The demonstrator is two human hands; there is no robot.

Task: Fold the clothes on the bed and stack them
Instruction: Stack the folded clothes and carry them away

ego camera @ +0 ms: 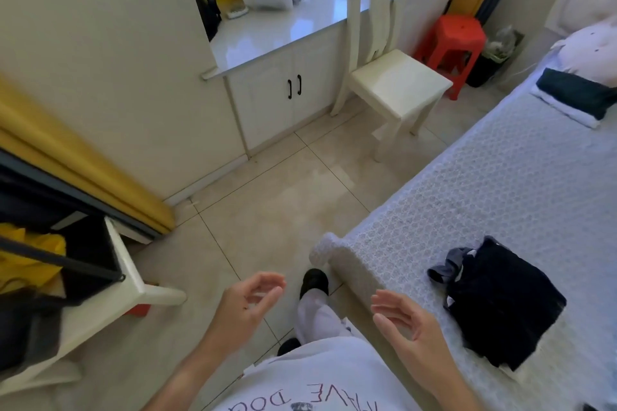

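White printed T-shirt (320, 377), pale trousers (317, 314), black shoes (314, 280), bare forearms.

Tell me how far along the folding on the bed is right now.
Done, it seems: a folded stack, dark piece on white, lies at the far end of the bed. In hand: nothing; the left hand and right hand are empty, fingers loosely curled. Left: the dark garment with a grey piece beside it at the near end, not yet stacked.

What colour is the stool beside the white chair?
Red: the stool shows plainly in the head view.
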